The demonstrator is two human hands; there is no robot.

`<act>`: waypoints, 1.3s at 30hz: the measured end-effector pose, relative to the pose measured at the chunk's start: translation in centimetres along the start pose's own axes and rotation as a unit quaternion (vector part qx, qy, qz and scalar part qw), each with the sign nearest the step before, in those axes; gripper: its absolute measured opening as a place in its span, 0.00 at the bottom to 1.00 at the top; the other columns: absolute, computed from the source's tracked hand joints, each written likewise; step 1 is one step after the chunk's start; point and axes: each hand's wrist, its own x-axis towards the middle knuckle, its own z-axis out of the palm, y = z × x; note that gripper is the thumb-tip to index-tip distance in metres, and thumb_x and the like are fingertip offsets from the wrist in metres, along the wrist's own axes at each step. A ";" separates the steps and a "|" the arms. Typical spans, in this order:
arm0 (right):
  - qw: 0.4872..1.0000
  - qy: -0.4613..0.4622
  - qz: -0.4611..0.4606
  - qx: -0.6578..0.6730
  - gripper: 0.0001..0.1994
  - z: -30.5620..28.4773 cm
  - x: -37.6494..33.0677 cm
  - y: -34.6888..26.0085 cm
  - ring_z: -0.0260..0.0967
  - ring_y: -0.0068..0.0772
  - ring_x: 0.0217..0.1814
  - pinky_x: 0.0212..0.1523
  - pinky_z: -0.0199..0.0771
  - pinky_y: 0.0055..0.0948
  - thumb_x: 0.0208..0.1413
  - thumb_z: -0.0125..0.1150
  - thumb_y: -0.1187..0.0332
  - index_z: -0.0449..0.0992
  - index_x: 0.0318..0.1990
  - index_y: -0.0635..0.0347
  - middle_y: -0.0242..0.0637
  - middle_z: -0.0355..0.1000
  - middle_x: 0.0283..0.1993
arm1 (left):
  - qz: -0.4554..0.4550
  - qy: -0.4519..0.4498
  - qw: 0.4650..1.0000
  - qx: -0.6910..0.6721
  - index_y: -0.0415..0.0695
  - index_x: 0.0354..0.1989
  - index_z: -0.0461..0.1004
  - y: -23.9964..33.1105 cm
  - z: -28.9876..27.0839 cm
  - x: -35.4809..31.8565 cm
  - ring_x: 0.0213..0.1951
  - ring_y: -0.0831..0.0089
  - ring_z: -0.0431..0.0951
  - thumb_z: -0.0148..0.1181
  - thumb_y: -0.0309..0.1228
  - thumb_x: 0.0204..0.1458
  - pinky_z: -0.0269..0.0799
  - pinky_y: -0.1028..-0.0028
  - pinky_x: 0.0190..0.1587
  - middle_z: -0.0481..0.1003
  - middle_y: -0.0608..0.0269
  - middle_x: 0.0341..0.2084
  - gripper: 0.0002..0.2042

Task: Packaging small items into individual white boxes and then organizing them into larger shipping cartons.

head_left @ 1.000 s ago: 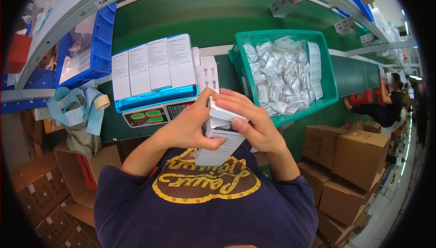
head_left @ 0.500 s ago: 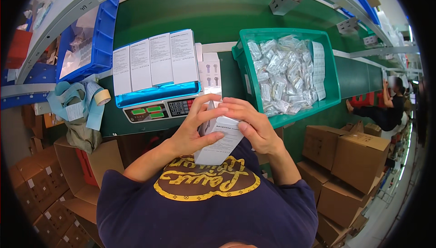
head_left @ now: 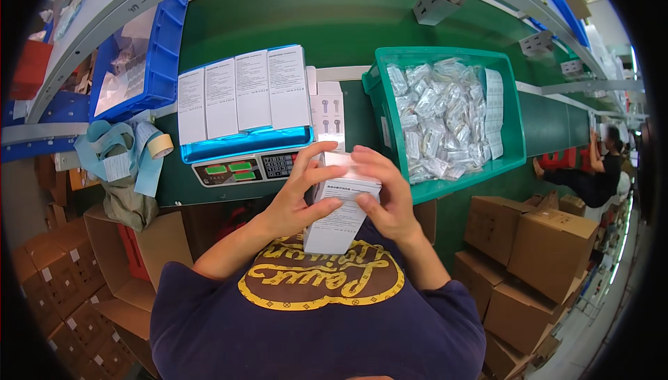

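Observation:
A small white carton (head_left: 335, 223) with fine print on its side stands tilted in front of my chest. My left hand (head_left: 300, 195) grips its left side, with the thumb across the printed face and the fingers at the top edge. On the other side my right hand (head_left: 391, 195) holds the carton, its thumb on the printed face near the top and its fingertips over the top panel. The top looks closed, though the fingers partly cover it. Just beyond my hands, another white carton (head_left: 328, 112) with earphone pictures lies on the bench.
Several white cartons (head_left: 236, 95) lie in a row on a scale with a blue tray (head_left: 247, 145). A green bin (head_left: 518, 129) of clear-wrapped packets stands right. Tape strips (head_left: 146, 168) hang left, below a blue bin (head_left: 165, 53). Cardboard boxes (head_left: 550, 244) stack at right; another person (head_left: 602, 161) sits beyond.
My fingertips have drawn apart over the carton's top, the right ones moving to the right. More of the top panel shows, and it now looks flat. The carton stays in both hands.

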 end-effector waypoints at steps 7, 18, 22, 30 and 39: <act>0.993 0.085 -0.006 0.078 0.14 4.4 0.7 2.4 0.54 0.44 0.71 0.69 0.52 0.40 0.59 0.58 0.71 0.68 0.51 0.62 0.47 0.64 0.63 | -0.059 0.057 0.997 0.009 0.47 0.57 0.64 -0.3 -1.0 -1.8 0.60 0.62 0.63 0.57 0.24 0.56 0.66 0.64 0.58 0.52 0.51 0.64 0.20; 0.938 0.161 0.079 0.297 0.17 15.2 24.7 8.8 0.61 0.34 0.65 0.64 0.59 0.28 0.59 0.58 0.72 0.68 0.55 0.64 0.45 0.64 0.63 | -0.140 0.253 0.929 0.229 0.47 0.58 0.64 -3.0 -21.5 5.9 0.48 0.67 0.72 0.45 0.39 0.65 0.68 0.71 0.50 0.70 0.57 0.47 0.17; 0.961 0.244 0.069 0.110 0.17 17.6 26.8 10.9 0.65 0.34 0.62 0.60 0.64 0.30 0.60 0.57 0.70 0.69 0.55 0.63 0.45 0.66 0.61 | -0.176 0.228 0.866 0.409 0.42 0.60 0.63 -5.8 -25.9 5.3 0.52 0.62 0.71 0.43 0.40 0.66 0.66 0.68 0.54 0.70 0.53 0.51 0.19; 0.933 0.337 0.123 -0.037 0.19 -10.1 10.3 12.5 0.76 0.35 0.44 0.47 0.76 0.32 0.53 0.49 0.79 0.72 0.53 0.60 0.41 0.77 0.40 | -0.010 0.511 0.830 0.225 0.34 0.54 0.66 1.3 -16.3 -3.5 0.56 0.66 0.69 0.52 0.27 0.60 0.60 0.69 0.61 0.70 0.52 0.53 0.15; 0.826 0.173 0.308 -0.439 0.31 -16.7 1.2 17.9 0.69 0.54 0.50 0.51 0.71 0.42 0.41 0.70 0.72 0.69 0.58 0.57 0.50 0.71 0.50 | -0.064 -0.062 0.875 0.476 0.41 0.64 0.59 -5.1 -10.6 28.2 0.60 0.56 0.68 0.67 0.44 0.48 0.65 0.63 0.60 0.69 0.49 0.57 0.37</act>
